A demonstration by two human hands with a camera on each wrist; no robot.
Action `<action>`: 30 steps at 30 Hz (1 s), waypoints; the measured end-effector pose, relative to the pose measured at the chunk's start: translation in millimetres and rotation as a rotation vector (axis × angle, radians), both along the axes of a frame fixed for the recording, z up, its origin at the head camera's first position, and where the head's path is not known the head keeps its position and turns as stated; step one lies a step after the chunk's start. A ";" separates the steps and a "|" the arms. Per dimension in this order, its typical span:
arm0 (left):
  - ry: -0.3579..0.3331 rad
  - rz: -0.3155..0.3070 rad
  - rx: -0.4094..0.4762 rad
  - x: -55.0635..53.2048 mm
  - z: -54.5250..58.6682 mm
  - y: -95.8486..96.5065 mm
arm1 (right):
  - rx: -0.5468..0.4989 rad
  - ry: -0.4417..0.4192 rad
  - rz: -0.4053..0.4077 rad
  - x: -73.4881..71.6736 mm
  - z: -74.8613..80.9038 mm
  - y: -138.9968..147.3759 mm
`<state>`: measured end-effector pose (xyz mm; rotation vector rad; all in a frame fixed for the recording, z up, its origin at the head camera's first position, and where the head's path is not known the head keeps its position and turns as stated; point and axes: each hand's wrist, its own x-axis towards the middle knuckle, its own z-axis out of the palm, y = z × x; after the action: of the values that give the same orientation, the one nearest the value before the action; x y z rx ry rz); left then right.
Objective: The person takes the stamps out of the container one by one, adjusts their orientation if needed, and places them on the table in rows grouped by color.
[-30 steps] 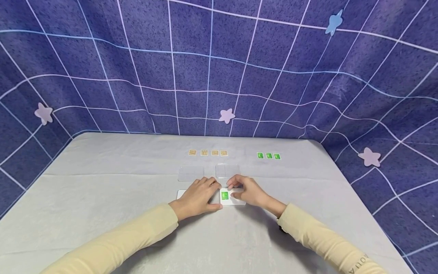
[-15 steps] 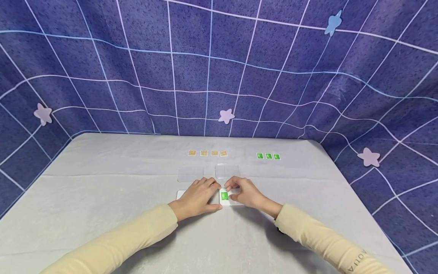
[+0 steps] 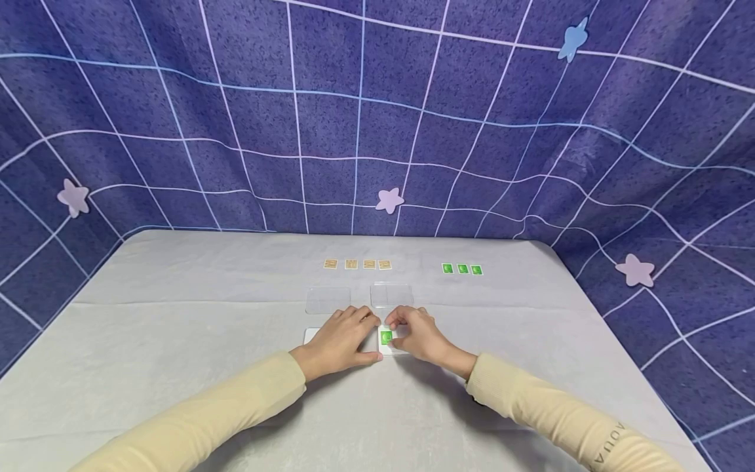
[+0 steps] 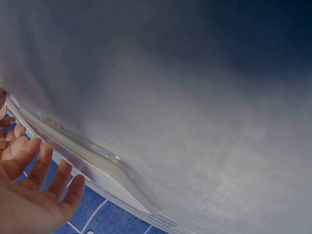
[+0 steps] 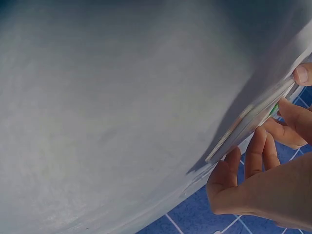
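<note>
My left hand [image 3: 345, 339] lies over a white flat tray [image 3: 312, 335] at its left. Its thumb and a fingertip touch the near and far left corners of a second white flat tray [image 3: 390, 350], holding it between them. On that tray sits a small green square card [image 3: 386, 337] with a pale border. My right hand [image 3: 420, 333] pinches at the card with thumb and index finger, the thumb over its lower right side; the index tip's contact is unclear. In the right wrist view, a green edge [image 5: 274, 110] shows beside the right thumb.
Two clear plastic covers [image 3: 328, 301] lie behind the trays. Farther back is a row of several tan square cards [image 3: 369, 264]. Three green cards [image 3: 463, 269] lie to the right. A purple gridded curtain [image 3: 330, 118] hangs behind the grey-covered table [image 3: 177, 341].
My right hand has shifted left over the tray, its thumb now over the green card's edge. The left hand stays in place.
</note>
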<state>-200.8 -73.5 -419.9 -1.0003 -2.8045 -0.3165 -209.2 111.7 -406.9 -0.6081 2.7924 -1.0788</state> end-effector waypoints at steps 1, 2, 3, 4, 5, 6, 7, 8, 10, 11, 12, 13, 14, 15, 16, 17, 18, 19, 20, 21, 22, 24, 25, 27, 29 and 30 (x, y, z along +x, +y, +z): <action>0.001 0.000 0.000 0.0 -0.1 -0.1 | 0.002 0.003 -0.003 0.3 0.3 -0.3; 0.003 -0.001 0.001 -0.1 -0.3 -0.2 | 0.003 0.005 -0.007 0.3 0.5 -0.5; 0.004 -0.002 0.002 -0.1 -0.3 -0.3 | 0.003 0.004 -0.011 0.4 0.8 -0.7; 0.005 -0.003 0.003 -0.1 -0.4 -0.3 | 0.003 0.003 -0.015 0.5 1.0 -0.9; 0.007 -0.004 0.004 -0.2 -0.4 -0.4 | 0.003 0.003 -0.020 0.4 0.9 -1.1; 0.010 -0.005 0.005 -0.2 -0.3 -0.4 | 0.002 0.004 -0.027 0.3 1.0 -1.3; 0.011 -0.006 0.006 -0.2 -0.3 -0.4 | 0.001 0.002 -0.034 0.2 0.8 -1.4; 0.012 -0.007 0.006 -0.2 -0.2 -0.4 | -0.003 -0.004 -0.042 0.1 0.5 -1.6; 0.014 -0.008 0.006 -0.2 0.0 -0.4 | -0.006 -0.010 -0.057 -0.2 -0.2 -1.8; 0.014 -0.008 0.006 -0.1 0.2 -0.3 | -0.006 -0.012 -0.065 -0.3 -0.4 -1.8; 0.013 -0.007 0.006 0.0 0.4 -0.3 | -0.004 -0.012 -0.070 -0.1 -0.5 -1.8; 0.012 -0.006 0.007 0.1 0.6 -0.2 | -0.002 -0.015 -0.074 -0.1 -0.6 -1.8; 0.011 -0.005 0.006 0.2 0.9 -0.2 | 0.000 -0.015 -0.077 -0.2 -0.6 -1.8; 0.011 -0.003 0.006 0.3 1.1 -0.1 | 0.003 -0.014 -0.078 -0.1 -0.5 -1.8; 0.010 -0.002 0.005 0.4 1.2 -0.1 | 0.006 -0.012 -0.079 -0.1 -0.4 -1.7; 0.010 -0.001 0.006 0.5 1.3 0.0 | 0.009 -0.009 -0.079 -0.1 -0.4 -1.7; 0.011 0.000 0.005 0.4 1.2 0.1 | 0.012 -0.005 -0.079 -0.1 -0.2 -1.7; 0.012 0.000 0.005 0.3 1.0 0.2 | 0.013 -0.004 -0.080 -0.1 -0.1 -1.7; 0.012 0.000 0.004 0.2 0.8 0.2 | 0.014 -0.001 -0.079 0.0 0.0 -1.7; 0.012 -0.001 0.005 0.2 0.6 0.2 | 0.015 0.001 -0.079 0.3 0.1 -1.8; 0.011 -0.001 0.005 0.1 0.4 0.2 | 0.014 0.003 -0.078 0.4 0.1 -1.8; 0.012 -0.002 0.005 0.1 0.2 0.1 | 0.012 0.005 -0.076 0.5 0.2 -1.8; 0.011 -0.003 0.006 0.3 0.2 0.0 | 0.011 0.007 -0.072 0.5 0.0 -1.7; 0.013 -0.003 0.005 0.5 0.3 -0.2 | 0.007 0.008 -0.062 0.5 -0.4 -1.3; 0.016 -0.003 0.004 0.6 0.2 -0.4 | 0.003 0.010 -0.052 0.0 -0.9 -0.8; 0.019 -0.004 0.003 0.6 0.2 -0.4 | -0.002 0.009 -0.047 -0.1 -0.8 -0.4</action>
<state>-200.1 -73.9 -419.7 -1.0028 -2.7851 -0.3099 -209.3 111.2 -407.7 -0.5515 2.8273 -1.0905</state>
